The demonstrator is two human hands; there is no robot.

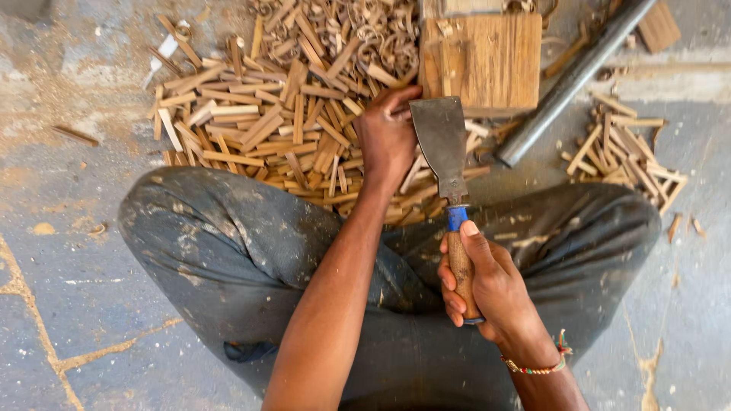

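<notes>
I sit cross-legged on the floor. My right hand [487, 285] grips the wooden handle of a broad flat-bladed cleaver [442, 141], blade pointing away from me, a blue band where handle meets blade. My left hand [386, 137] reaches forward into a pile of short split wood sticks [251, 122], fingers curled on the sticks beside the blade. Whether it holds a piece is hidden by the hand. A square wooden chopping block [487, 57] stands just beyond the blade.
A dark metal pipe [571, 80] lies diagonally at the upper right. A smaller heap of sticks [624, 152] lies right of it. Curled wood shavings [365, 30] cover the top centre. My grey-trousered knees [198, 228] spread left and right on the concrete floor.
</notes>
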